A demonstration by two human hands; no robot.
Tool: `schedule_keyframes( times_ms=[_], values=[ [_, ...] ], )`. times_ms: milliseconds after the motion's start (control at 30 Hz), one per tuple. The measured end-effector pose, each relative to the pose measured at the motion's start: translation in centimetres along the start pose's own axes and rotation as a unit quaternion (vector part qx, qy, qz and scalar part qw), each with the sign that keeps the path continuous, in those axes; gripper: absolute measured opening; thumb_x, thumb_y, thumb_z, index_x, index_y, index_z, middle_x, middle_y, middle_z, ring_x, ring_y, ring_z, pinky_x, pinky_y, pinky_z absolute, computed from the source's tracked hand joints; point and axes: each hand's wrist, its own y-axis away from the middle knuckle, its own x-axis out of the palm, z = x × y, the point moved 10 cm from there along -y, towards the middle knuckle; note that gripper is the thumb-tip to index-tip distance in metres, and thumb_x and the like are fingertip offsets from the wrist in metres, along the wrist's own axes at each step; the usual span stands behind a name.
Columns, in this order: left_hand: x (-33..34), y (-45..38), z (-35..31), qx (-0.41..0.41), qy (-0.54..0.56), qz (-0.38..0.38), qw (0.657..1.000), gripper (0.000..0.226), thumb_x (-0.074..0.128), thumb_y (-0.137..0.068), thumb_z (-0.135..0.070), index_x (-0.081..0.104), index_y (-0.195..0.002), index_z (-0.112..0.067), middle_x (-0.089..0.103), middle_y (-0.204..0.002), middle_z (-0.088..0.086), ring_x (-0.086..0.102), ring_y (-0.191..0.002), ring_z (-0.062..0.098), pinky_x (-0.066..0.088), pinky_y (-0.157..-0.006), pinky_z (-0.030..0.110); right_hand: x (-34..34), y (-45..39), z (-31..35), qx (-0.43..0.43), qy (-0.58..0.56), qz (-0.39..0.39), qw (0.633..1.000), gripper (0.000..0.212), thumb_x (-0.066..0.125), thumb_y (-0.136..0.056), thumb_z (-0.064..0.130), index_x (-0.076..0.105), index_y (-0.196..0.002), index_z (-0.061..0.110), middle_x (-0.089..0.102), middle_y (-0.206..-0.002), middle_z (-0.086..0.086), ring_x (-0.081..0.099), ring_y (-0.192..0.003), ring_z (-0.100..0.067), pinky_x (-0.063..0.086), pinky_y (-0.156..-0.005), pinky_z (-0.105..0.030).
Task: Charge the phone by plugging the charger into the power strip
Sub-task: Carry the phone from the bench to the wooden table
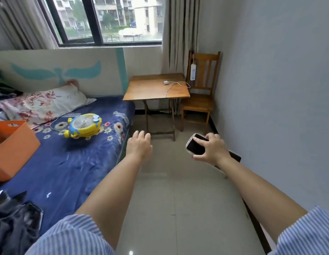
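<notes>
The task looks barely begun. On the left, the bed (71, 162) carries an orange box (12, 148) and a yellow toy-shaped fan (83, 126), neither part of the job. The left hand (138, 145) reaches forward over the floor, empty, fingers loosely spread. Beyond it stands the small wooden folding table (150, 89), and on its top lies the white charger (165, 82) with its cable (175, 85) curling toward the table's right edge; the charger is unplugged and untouched. The white power strip (193, 72) hangs on the back of the wooden chair (202, 100) just beside the table. The right hand (212, 149) grips the phone (195, 146), fingers clamped around its edges. Still to do, by my judgement: approach the table, connect cable and phone, and plug the charger into the strip.
</notes>
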Motion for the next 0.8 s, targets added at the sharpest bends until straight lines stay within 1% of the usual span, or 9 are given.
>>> schedule_keyframes(
  times_ms=[167, 300, 400, 467, 600, 700, 733, 800],
  values=[
    [-0.2, -12.2, 2.0, 0.009, -0.02, 0.005, 1.0, 0.046, 0.039, -0.092, -0.026, 0.031, -0.134, -0.01, 0.03, -0.148, 0.012, 0.019, -0.139, 0.029, 0.026, -0.11, 0.042, -0.6, -14.3, -0.2, -0.025, 0.023, 0.004, 0.999, 0.067, 0.06, -0.073, 0.053, 0.036, -0.131, 0.031, 0.045, -0.122, -0.015, 0.039, -0.112, -0.03, 0.038, -0.094, -0.039],
    [0.6, -22.0, 5.5, -0.005, -0.034, 0.011, 0.999, 0.042, 0.039, -0.092, -0.026, 0.035, -0.13, -0.009, 0.038, -0.141, 0.012, 0.028, -0.134, 0.028, 0.031, -0.106, 0.042, 0.0, -25.1, -0.1, -0.032, 0.027, 0.004, 0.999, 0.068, 0.059, -0.073, 0.054, 0.035, -0.132, 0.031, 0.045, -0.122, -0.015, 0.039, -0.112, -0.03, 0.039, -0.093, -0.039],
    [1.4, -31.2, 8.7, -0.011, -0.032, 0.017, 0.999, 0.038, 0.039, -0.091, -0.025, 0.038, -0.125, -0.008, 0.043, -0.134, 0.011, 0.032, -0.129, 0.028, 0.035, -0.101, 0.042, 1.4, -34.0, 0.1, -0.029, 0.027, 0.008, 0.999, 0.068, 0.059, -0.073, 0.054, 0.034, -0.132, 0.031, 0.046, -0.12, -0.014, 0.039, -0.111, -0.029, 0.04, -0.091, -0.039],
    [1.5, -36.2, 10.1, -0.011, -0.025, 0.016, 0.999, 0.036, 0.04, -0.091, -0.024, 0.04, -0.123, -0.008, 0.046, -0.132, 0.012, 0.034, -0.128, 0.029, 0.036, -0.101, 0.042, 1.8, -38.8, 0.0, -0.02, 0.023, 0.012, 0.999, 0.069, 0.059, -0.073, 0.055, 0.034, -0.132, 0.031, 0.046, -0.12, -0.015, 0.039, -0.111, -0.03, 0.04, -0.09, -0.039],
    [2.3, -47.8, 12.7, -0.013, -0.007, 0.022, 1.0, 0.037, 0.041, -0.091, -0.025, 0.04, -0.123, -0.007, 0.044, -0.134, 0.013, 0.032, -0.129, 0.03, 0.036, -0.1, 0.042, 2.8, -50.2, -0.4, -0.008, 0.026, 0.017, 0.999, 0.069, 0.058, -0.074, 0.056, 0.033, -0.133, 0.03, 0.046, -0.121, -0.015, 0.04, -0.11, -0.03, 0.043, -0.089, -0.039],
    [3.1, -53.2, 13.3, -0.006, 0.001, 0.02, 1.0, 0.037, 0.041, -0.091, -0.026, 0.041, -0.124, -0.008, 0.044, -0.135, 0.011, 0.034, -0.128, 0.028, 0.038, -0.098, 0.041, 3.6, -55.6, -0.5, -0.013, 0.02, 0.024, 0.999, 0.069, 0.058, -0.074, 0.056, 0.033, -0.132, 0.031, 0.046, -0.122, -0.015, 0.04, -0.112, -0.03, 0.043, -0.089, -0.04],
    [3.7, -56.4, 13.6, -0.001, -0.001, 0.019, 1.0, 0.037, 0.041, -0.091, -0.026, 0.041, -0.124, -0.009, 0.045, -0.135, 0.011, 0.036, -0.127, 0.027, 0.039, -0.097, 0.041, 4.2, -58.8, -1.0, -0.012, 0.015, 0.025, 0.999, 0.068, 0.059, -0.074, 0.055, 0.033, -0.132, 0.031, 0.046, -0.123, -0.015, 0.039, -0.113, -0.03, 0.043, -0.09, -0.04],
    [4.9, -59.9, 14.1, -0.001, 0.002, 0.023, 1.0, 0.036, 0.041, -0.09, -0.026, 0.042, -0.121, -0.009, 0.047, -0.131, 0.01, 0.038, -0.124, 0.027, 0.04, -0.095, 0.04, 5.2, -62.3, -1.8, -0.014, 0.006, 0.035, 0.999, 0.069, 0.059, -0.073, 0.055, 0.034, -0.132, 0.031, 0.045, -0.124, -0.015, 0.038, -0.114, -0.029, 0.043, -0.09, -0.04]
  ],
)
